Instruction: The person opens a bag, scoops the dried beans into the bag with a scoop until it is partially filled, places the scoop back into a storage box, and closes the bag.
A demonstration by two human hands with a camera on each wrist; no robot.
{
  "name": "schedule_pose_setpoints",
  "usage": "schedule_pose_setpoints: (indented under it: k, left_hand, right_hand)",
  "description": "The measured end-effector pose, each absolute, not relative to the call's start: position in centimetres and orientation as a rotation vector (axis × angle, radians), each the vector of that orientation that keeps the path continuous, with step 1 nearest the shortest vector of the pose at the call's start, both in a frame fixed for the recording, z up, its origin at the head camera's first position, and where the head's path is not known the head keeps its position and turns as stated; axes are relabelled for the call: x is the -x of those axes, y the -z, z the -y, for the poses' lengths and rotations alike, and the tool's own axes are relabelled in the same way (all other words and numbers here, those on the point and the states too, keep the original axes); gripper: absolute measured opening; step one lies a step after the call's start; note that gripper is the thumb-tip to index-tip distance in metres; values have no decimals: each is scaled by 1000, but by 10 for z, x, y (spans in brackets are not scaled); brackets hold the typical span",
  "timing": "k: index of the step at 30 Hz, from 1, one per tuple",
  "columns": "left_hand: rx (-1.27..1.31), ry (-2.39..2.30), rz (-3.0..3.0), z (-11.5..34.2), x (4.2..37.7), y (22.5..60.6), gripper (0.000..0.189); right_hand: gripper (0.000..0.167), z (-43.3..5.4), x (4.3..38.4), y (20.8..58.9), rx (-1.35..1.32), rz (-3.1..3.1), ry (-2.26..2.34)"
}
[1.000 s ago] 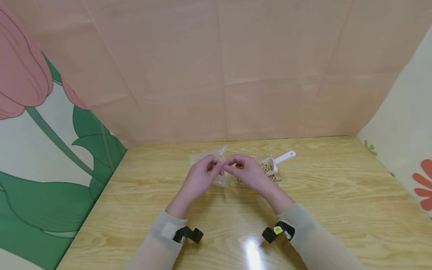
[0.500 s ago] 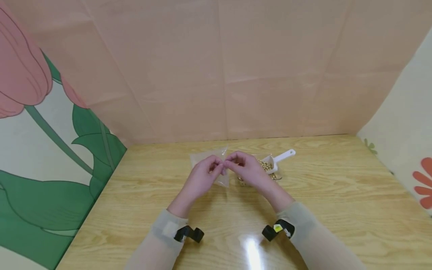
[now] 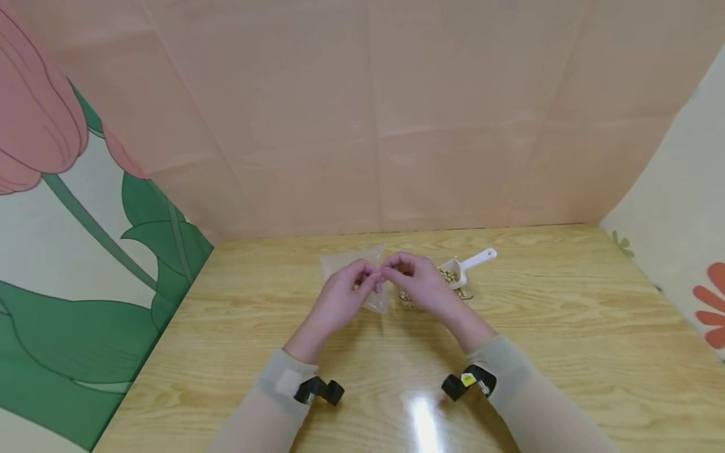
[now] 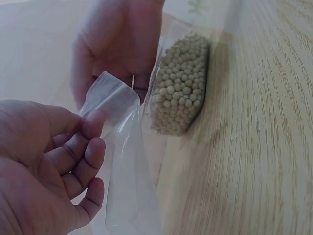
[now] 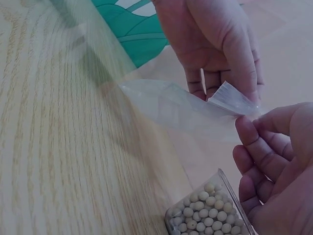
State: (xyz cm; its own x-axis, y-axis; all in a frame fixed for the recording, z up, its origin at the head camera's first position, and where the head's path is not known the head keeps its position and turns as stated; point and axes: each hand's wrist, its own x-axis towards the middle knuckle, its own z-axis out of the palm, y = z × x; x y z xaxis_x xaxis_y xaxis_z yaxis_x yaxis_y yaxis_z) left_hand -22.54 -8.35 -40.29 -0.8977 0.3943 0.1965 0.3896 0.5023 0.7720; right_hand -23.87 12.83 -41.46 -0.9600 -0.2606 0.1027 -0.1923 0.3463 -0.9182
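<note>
A clear plastic bag (image 3: 345,258) is held up over the table, its lower part hanging down in the left wrist view. My left hand (image 3: 345,292) pinches the bag's top edge between thumb and forefinger. Close beside it, my right hand (image 3: 421,286) pinches the same edge, its fingertips nearly meeting the left ones. In the right wrist view the bag (image 5: 171,105) looks flat, with a corner of film standing up between the hands. Behind the right hand stands a clear container of pale round beans (image 4: 178,88), partly hidden in the head view.
A white scoop (image 3: 478,258) rests in the beans, handle pointing to the back right. The wooden table (image 3: 566,314) meets a pink backdrop (image 3: 374,126) behind. Flower-printed panels stand left and right. Each wrist carries a small black camera (image 3: 328,391).
Both hands have shifted slightly right and away, taking the bag along. The right hand has risen a little against the left. Container and scoop stay in place.
</note>
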Motion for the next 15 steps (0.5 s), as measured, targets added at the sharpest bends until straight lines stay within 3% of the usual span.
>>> schedule_pose_setpoints:
  k: [10,15]
  left_hand:
    - [-727,-1363,-2740,81,223,402,14]
    - [-725,-1372,-2730,82,223,402,15]
  right_hand:
    - [30,-131,239,415,393,-2515,1697]
    - [25,-133,239,415,443,-2516,1695]
